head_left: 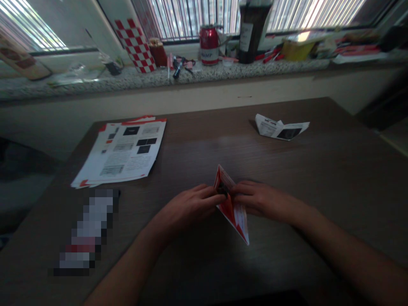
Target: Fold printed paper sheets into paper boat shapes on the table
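Between my two hands, over the middle of the table, is a folded sheet of printed paper [239, 219], red and white, with a long pointed shape. My left hand [199, 202] grips it from the left, with fingers reaching into its opening. From the other side my right hand [255, 197] pinches its right flap. The thumbs are mostly hidden. Toward the back right stands a folded paper boat [280, 128], white with dark printing, apart from both hands. At the back left lies a stack of printed sheets [127, 151] with red corners.
A pixelated, phone-shaped object [87, 231] lies on the table [197, 144] at the left. Behind, the granite windowsill [127, 83] holds a red can [209, 44], a dark cup [251, 32], a checkered box [135, 46] and a yellow container [298, 49].
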Motion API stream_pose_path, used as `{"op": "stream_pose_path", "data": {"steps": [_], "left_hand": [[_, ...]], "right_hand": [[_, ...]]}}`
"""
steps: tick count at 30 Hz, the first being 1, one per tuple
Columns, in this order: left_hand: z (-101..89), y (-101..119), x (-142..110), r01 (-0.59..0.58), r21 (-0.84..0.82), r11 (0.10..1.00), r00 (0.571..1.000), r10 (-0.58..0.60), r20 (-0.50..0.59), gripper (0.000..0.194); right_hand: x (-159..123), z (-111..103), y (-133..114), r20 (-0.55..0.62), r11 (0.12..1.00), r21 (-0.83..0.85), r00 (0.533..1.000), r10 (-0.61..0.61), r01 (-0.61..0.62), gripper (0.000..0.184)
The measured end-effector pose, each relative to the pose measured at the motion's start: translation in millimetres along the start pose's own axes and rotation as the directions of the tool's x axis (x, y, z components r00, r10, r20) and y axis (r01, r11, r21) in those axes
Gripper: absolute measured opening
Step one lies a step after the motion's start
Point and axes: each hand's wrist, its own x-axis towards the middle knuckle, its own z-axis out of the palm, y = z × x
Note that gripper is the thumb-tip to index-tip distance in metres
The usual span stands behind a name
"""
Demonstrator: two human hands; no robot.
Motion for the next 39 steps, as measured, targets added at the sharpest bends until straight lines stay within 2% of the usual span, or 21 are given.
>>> {"op": "stream_pose_path", "data": {"steps": [14, 20, 25, 31, 39], "left_hand": [[-1.3, -0.8, 0.7, -0.008, -0.011, 1.0, 1.0, 0.008, 0.013, 0.029], [-0.8, -0.5, 0.2, 0.001, 0.007, 1.0, 1.0, -0.001, 0.024, 0.03], [0.1, -2.1, -1.1, -0.015, 0.029, 0.999, 0.999, 0.016, -0.041, 0.035], [-0.7, -5.7, -1.5, -0.004, 0.122, 0.993, 0.992, 0.02, -0.125, 0.027], [-2.4, -8.5, -2.5, 0.074, 0.207, 0.976, 0.979, -0.032, -0.2, 0.013]], "right_hand": [[1.0, -0.2, -0.4, 0.049, 0.999, -0.046, 0.999, 0.015, -0.012, 0.023], [2.6, -1.5, -2.6, 0.05, 0.995, -0.092, 0.998, -0.025, 0.03, 0.023], [1.8, -3.4, -3.9, -0.007, 0.99, -0.136, 0.999, -0.048, 0.046, 0.022], [-1.9, -6.3, -3.7, -0.071, 0.992, -0.126, 0.997, -0.024, 0.014, 0.023], [-6.7, -10.9, -3.1, -0.168, 1.0, -0.01, 0.986, -0.021, 0.02, 0.043]]}}
